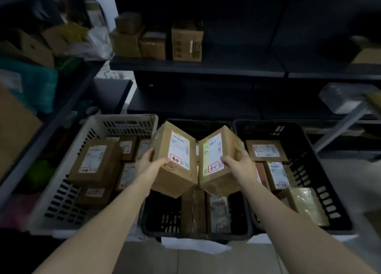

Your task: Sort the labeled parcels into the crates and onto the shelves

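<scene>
Above the middle of three crates, two labelled parcels tilt together, inner edges touching. The left hand (147, 162) grips the left parcel (165, 148) by its side; the right hand (241, 162) grips the right parcel (228, 141). Pale tiled floor (206, 262) below, and behind, a dark shelf (226, 68) bearing four cartons (186, 44). The white crate (123, 118), middle black crate (153, 228) and right black crate (313, 156) hold boxes (97, 162).

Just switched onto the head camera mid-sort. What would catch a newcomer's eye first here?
Two brown parcels are held side by side at centre, white labels with red-framed marks facing up: the left hand grips the left parcel, the right hand the right parcel. Below stand three crates of parcels: a white crate left, a black middle crate, a black right crate. Behind, cardboard boxes sit on a dark shelf.
</scene>
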### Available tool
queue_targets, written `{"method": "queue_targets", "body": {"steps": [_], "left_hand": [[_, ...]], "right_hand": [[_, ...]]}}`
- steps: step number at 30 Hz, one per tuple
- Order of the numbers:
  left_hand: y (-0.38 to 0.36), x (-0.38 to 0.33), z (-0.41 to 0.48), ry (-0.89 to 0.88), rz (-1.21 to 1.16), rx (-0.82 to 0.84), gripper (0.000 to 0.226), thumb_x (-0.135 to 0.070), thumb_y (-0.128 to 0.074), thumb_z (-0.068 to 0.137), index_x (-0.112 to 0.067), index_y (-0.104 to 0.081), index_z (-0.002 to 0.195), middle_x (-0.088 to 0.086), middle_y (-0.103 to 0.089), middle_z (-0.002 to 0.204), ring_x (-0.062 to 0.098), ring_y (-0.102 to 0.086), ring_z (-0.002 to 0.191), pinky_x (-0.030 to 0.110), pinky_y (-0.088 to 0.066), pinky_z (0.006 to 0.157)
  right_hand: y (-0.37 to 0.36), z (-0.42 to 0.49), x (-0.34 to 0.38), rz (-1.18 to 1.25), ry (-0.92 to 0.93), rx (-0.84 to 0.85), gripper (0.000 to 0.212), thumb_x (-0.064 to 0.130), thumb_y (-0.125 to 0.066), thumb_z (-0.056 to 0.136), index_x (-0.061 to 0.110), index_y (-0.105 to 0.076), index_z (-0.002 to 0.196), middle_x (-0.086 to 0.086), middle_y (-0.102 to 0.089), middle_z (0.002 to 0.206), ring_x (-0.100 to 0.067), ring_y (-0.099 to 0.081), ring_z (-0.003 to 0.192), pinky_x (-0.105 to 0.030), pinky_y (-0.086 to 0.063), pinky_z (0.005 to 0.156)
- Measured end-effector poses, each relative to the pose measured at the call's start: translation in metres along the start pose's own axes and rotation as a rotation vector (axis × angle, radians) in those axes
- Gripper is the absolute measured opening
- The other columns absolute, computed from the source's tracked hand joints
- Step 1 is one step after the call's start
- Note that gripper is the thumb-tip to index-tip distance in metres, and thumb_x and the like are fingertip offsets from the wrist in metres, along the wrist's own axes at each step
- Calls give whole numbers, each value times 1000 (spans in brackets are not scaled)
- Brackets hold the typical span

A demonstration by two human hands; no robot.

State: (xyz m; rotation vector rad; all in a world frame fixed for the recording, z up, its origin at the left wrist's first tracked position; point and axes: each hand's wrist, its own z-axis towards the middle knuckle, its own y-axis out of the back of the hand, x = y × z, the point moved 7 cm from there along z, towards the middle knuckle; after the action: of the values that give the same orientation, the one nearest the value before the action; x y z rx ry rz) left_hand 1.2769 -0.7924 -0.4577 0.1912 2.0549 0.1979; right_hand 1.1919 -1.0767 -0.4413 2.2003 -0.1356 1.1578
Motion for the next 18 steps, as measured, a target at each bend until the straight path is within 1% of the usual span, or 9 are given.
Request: {"method": "queue_targets", "body": {"steps": [1,3,6,8,10,12,14,16,18], "left_hand": [[-11,3,11,1,42,3,80,-39,-75,69,-38,-38,139,6,-45,137,29,-51,114,47,-47,93],[-31,12,31,10,112,-14,80,-41,-75,69,-39,-37,140,5,-43,139,30,-49,117,48,-44,98],[-58,30,58,53,157,-27,81,-48,-73,65,-40,-38,138,4,-40,138,31,-48,116,52,-42,99],[-72,44,77,56,184,-23,80,-49,-73,66,-40,-39,138,4,-37,136,32,-48,115,56,-40,99],[-81,61,100,56,171,-22,78,-46,-74,69,-39,-39,138,3,-36,135,31,-48,115,56,-40,99],[-91,73,123,35,126,0,74,-39,-73,74,-36,-39,140,5,-40,136,28,-51,116,52,-45,98],[-100,83,141,6,193,19,70,-29,-67,80,-34,-36,143,11,-40,141,31,-49,122,46,-44,102],[-107,94,149,7,278,19,70,-17,-61,88,-31,-28,147,15,-26,151,32,-41,130,41,-38,108],[-115,99,146,-29,392,69,79,-14,-65,88,-28,-19,150,13,-7,156,30,-26,137,38,-29,113]], "right_hand": [[-1,9,1,-74,6,-42,80,49,-67,77,37,-28,146,-12,-40,137,-35,-46,118,-38,-41,89],[-1,26,3,-198,16,-110,81,51,-65,78,37,-25,147,-13,-35,140,-36,-42,121,-40,-37,86],[-5,52,2,-327,29,-147,81,53,-64,78,37,-24,147,-13,-31,144,-39,-38,126,-47,-35,98],[-11,68,-3,-375,15,-141,81,54,-64,77,38,-25,146,-13,-30,145,-40,-37,128,-50,-34,101],[-19,83,-8,-404,19,-146,80,55,-63,78,37,-25,146,-13,-30,147,-40,-35,129,-51,-33,102],[-29,96,-8,-421,63,-157,78,54,-63,78,37,-27,145,-13,-29,148,-40,-34,130,-52,-34,103],[-44,106,-9,-448,129,-136,77,53,-63,78,38,-27,144,-12,-28,149,-39,-33,130,-52,-36,103],[-63,114,-16,-441,167,-66,76,55,-62,77,39,-26,143,-11,-27,148,-39,-34,129,-51,-38,102],[-76,121,-29,-331,141,-3,80,58,-60,74,42,-26,144,-11,-29,146,-39,-39,126,-51,-42,98]]}}
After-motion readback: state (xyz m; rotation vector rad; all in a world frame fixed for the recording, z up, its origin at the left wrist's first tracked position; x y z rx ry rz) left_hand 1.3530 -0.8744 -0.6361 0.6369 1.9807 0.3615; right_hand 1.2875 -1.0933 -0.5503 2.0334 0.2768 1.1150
